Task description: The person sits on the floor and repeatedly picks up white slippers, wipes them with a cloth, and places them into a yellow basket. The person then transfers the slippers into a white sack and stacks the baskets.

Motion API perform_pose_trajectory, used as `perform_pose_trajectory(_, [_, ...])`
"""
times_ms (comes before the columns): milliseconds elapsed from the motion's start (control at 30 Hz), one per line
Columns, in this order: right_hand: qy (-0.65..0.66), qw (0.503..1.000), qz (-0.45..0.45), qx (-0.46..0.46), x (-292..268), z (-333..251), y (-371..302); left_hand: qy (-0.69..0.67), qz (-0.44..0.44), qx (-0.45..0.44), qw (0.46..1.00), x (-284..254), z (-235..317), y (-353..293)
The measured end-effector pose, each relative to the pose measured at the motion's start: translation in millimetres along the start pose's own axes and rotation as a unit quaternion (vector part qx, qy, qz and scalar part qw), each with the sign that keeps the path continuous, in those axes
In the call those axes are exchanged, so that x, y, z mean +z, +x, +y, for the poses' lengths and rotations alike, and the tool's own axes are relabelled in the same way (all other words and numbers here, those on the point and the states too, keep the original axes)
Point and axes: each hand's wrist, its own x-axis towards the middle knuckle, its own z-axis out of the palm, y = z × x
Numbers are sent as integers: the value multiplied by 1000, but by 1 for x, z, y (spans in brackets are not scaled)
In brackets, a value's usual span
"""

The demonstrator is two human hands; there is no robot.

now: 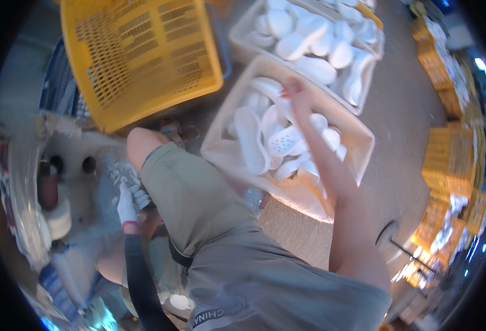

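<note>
My right hand (297, 98), bare and blurred by motion, reaches into the near cream tub (287, 194). Its fingers appear closed on the right end of a white foam shoe sole (267, 87). Below it in the tub lie more white soles (248, 138) and a white piece dotted with holes (283, 142). My left hand (127, 205) wears a white glove with a red band at the wrist, below a black sleeve. It is low at the left beside my knee, near some pale scraps (117, 170). Its fingers look curled; what they hold, if anything, is unclear.
A large yellow slotted basket (212, 66) stands tilted at the upper left. Behind the near tub is another cream tub (359, 107) of white foam pieces. Yellow crates (447, 160) are stacked along the right. A machine body with round holes (83, 185) is at the left.
</note>
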Motion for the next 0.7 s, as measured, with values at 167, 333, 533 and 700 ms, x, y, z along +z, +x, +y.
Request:
perform_pose_trajectory(167, [-353,723,-329,-494,196,38,-95,-15,82,-26,996,-11,7,-24])
perform_pose_trajectory(333, [-516,569,-453,-453,181,70,-70,-106,116,53,986,-60,36,-69])
perform_pose_trajectory(533, [-618,597,-459,-227,100,116,-71,-259,76,178,946,-128,35,-179])
perform_pose_trajectory(700, [-708,421,-567,-5,98,44,-87,-400,19,167,901,-168,10,-217])
